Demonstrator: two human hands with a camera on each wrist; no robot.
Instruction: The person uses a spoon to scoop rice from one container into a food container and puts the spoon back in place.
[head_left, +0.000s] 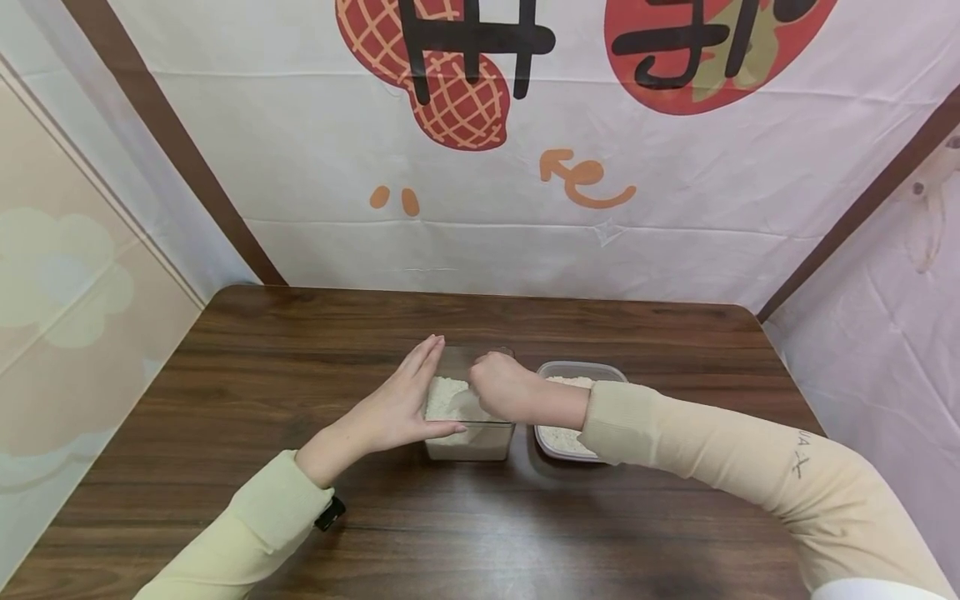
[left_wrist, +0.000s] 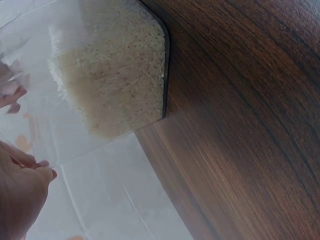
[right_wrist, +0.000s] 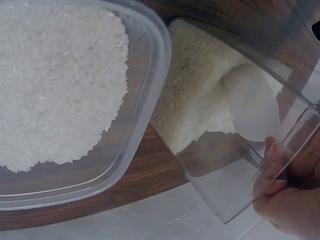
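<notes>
A clear, deep, square container of white rice stands on the table. My left hand rests against its left side, fingers straight, thumb along the near rim. My right hand is at the container's top and grips a translucent scoop by its handle. In the right wrist view the scoop's bowl dips down to the rice, seen through the clear wall. Close by on the right is a shallower plastic tub, also holding rice; my right forearm covers part of it.
Behind the table hangs a white printed cloth, and more cloth hangs at the right side. The table's far edge lies a little beyond both containers. A black device shows at my left cuff.
</notes>
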